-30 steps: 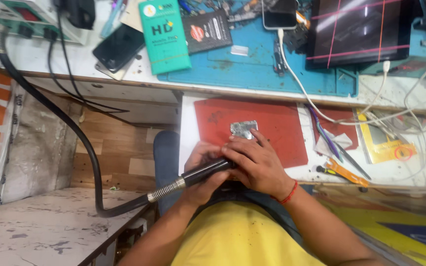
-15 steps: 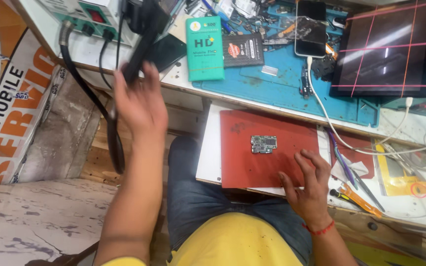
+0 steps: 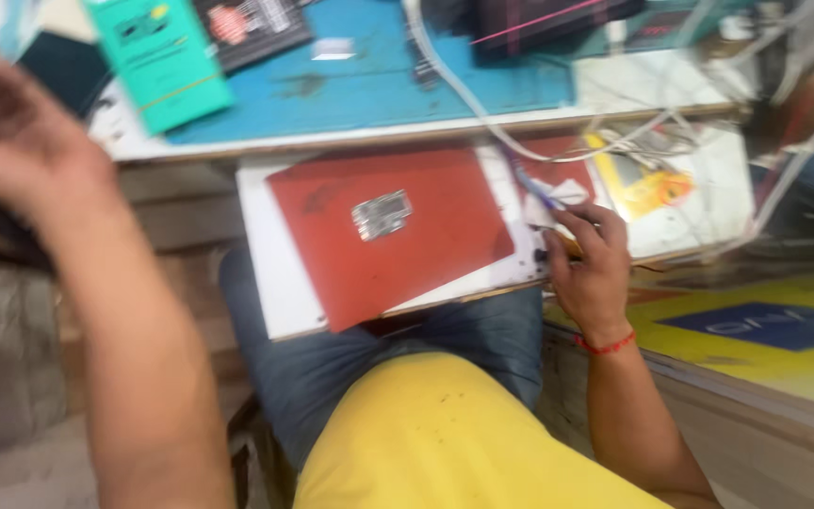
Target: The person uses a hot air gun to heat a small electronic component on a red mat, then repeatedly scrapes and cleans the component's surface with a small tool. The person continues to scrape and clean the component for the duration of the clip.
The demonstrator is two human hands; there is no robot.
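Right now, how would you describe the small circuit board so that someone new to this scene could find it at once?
Start at the white board lying across the person's lap, below the blue shelf. On it lies a red mat, and the circuit board sits near the mat's middle. It is the only small, silvery-grey, metallic piece on the plain red surface, away from the right hand.

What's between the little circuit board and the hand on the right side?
In the head view, bare red mat and the white board's edge separate the circuit board from the right hand.

Cluttered blue-topped workbench (image 3: 445, 90), white cables (image 3: 482, 113), yellow counter (image 3: 784, 363) at right, grey floor (image 3: 2, 377)
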